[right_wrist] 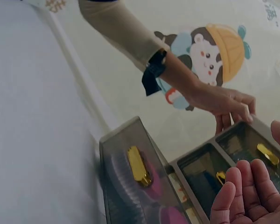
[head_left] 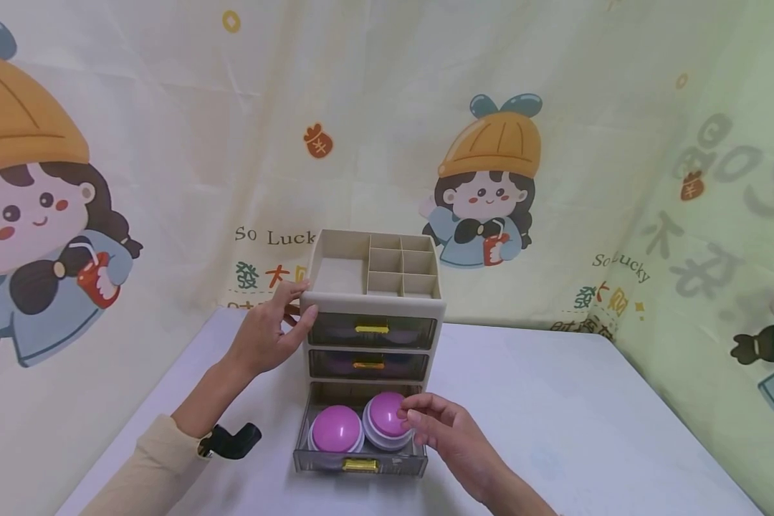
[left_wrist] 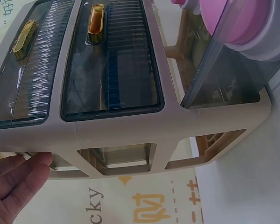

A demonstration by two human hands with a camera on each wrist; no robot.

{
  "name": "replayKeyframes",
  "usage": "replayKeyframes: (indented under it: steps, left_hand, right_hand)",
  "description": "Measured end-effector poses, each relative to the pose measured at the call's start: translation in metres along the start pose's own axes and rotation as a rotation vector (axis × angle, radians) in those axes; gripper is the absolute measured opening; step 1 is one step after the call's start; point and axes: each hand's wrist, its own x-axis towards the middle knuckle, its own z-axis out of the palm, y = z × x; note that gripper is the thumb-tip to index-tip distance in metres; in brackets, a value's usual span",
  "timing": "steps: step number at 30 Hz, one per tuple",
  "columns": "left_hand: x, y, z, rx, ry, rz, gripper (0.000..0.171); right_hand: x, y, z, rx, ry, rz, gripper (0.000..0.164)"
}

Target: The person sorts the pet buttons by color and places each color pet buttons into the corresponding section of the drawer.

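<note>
A beige desktop drawer organizer (head_left: 373, 307) stands on the table, its bottom drawer (head_left: 390, 464) pulled out. Inside that drawer sit two round, pale containers with pink domed tops, a left one (head_left: 337, 430) and a right one (head_left: 387, 416). My left hand (head_left: 272, 326) rests against the organizer's upper left side, fingertips at its edge. Close by the right pink-topped container is my right hand (head_left: 448, 433), its fingers loosely bent; the right wrist view shows nothing held in it. Whether those fingertips touch the container I cannot tell.
Two upper drawers, the top one (head_left: 400, 331) and the middle one (head_left: 396, 365), are closed, with gold handles. The organizer's top has open compartments (head_left: 342, 276). White table surface (head_left: 555, 416) extends around it. A printed curtain (head_left: 374, 86) hangs behind.
</note>
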Motion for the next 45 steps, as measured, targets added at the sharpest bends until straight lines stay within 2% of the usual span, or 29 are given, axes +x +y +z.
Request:
replayKeyframes:
  steps: [4,8,11,13,15,17,19,21,24,27,31,36,45]
  left_hand:
    - [0.0,0.0,0.0,-0.003,0.0,-0.009,0.041]
    - [0.0,0.0,0.001,-0.005,-0.003,-0.011,0.041]
    - [0.0,0.0,0.0,-0.001,0.0,-0.009,0.041]
    - [0.0,0.0,0.0,0.001,0.001,-0.009,0.041]
    - [0.0,0.001,0.0,0.003,0.002,-0.009,0.042]
    - [0.0,0.001,0.0,0.003,0.0,-0.01,0.042]
    - [0.001,0.002,0.0,0.003,-0.004,-0.011,0.042]
    - [0.001,0.002,-0.001,0.003,-0.006,-0.013,0.042]
    - [0.001,0.002,-0.001,0.004,-0.008,-0.013,0.042]
    - [0.001,0.001,-0.001,0.002,-0.008,-0.013,0.042]
    - [0.0,0.001,-0.001,0.0,-0.008,-0.013,0.042]
    - [0.0,0.0,0.0,-0.002,-0.002,-0.014,0.042]
    - [0.0,0.002,-0.001,-0.002,-0.003,-0.016,0.043]
  right_hand:
    - [-0.011,-0.001,0.007,-0.013,-0.074,-0.021,0.034]
    - [-0.02,0.003,0.011,-0.003,-0.182,-0.058,0.029]
    - [-0.024,0.007,0.013,0.012,-0.248,-0.056,0.027]
    - [-0.026,0.01,0.014,-0.001,-0.264,-0.042,0.026]
    - [-0.026,0.013,0.016,-0.073,-0.259,-0.055,0.025]
    - [-0.026,0.017,0.018,-0.204,-0.239,-0.101,0.025]
    - [-0.026,0.022,0.02,-0.369,-0.222,-0.19,0.026]
    - [-0.026,0.027,0.022,-0.488,-0.216,-0.279,0.028]
    - [-0.026,0.032,0.022,-0.555,-0.223,-0.37,0.029]
    - [-0.025,0.037,0.023,-0.502,-0.251,-0.325,0.027]
    - [-0.022,0.044,0.023,-0.439,-0.318,-0.219,0.026]
    - [-0.015,0.056,0.022,-0.406,-0.402,-0.166,0.026]
    - [-0.008,0.069,0.024,-0.366,-0.416,-0.09,0.027]
